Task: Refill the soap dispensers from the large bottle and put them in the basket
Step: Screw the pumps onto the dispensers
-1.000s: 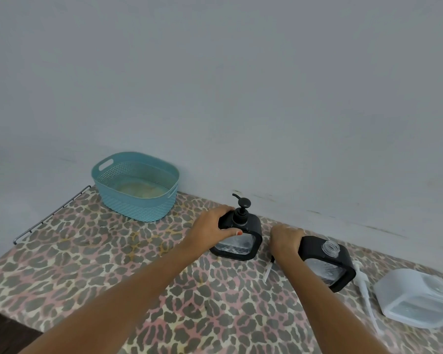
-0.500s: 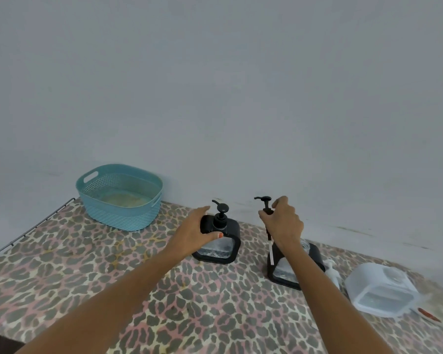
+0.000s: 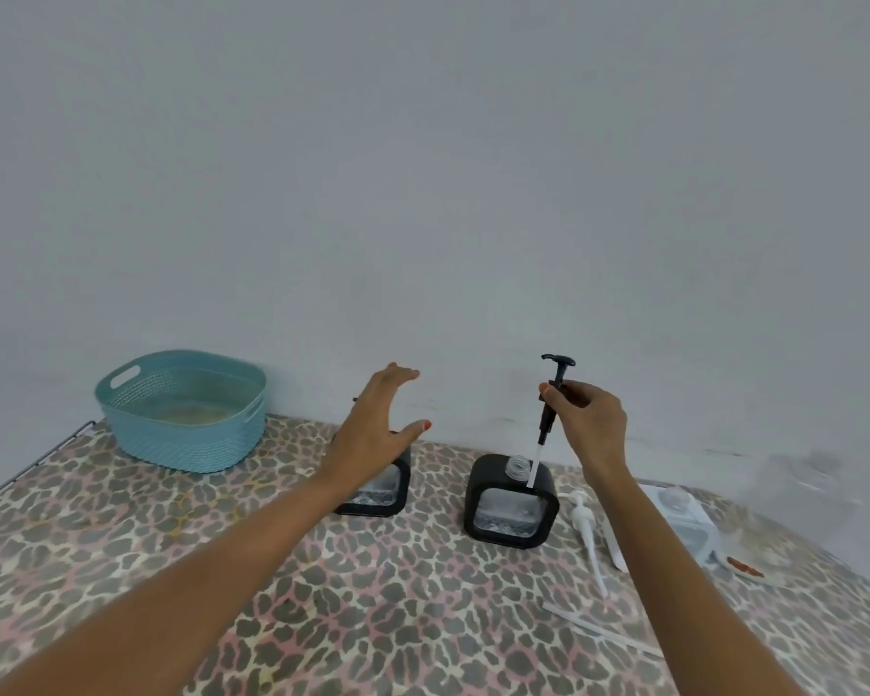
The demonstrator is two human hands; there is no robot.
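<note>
1. Basket (image 3: 187, 444): teal, standing at the desk's (image 3: 372, 605) far left, well apart from both dispensers.
2. Left grip (image 3: 378, 434): spread wide, fingers straight, holding nothing. It is poised over the left dispenser (image 3: 385, 494); contact cannot be told.
3. Left dispenser: black-framed, upright near the wall, largely hidden behind the left grip.
4. Right dispenser (image 3: 511, 499): upright, its threaded neck uncovered.
5. Black pump (image 3: 553, 394): raised above the right dispenser, tilted, its white tube end just beside the neck.
6. Right grip (image 3: 591, 419): fingers curled, pinching the black pump below its head.
7. White pump (image 3: 586, 524): lying flat just right of the right dispenser.
8. Large bottle (image 3: 699, 532): translucent, on the desk at far right, partly behind the right forearm.
</note>
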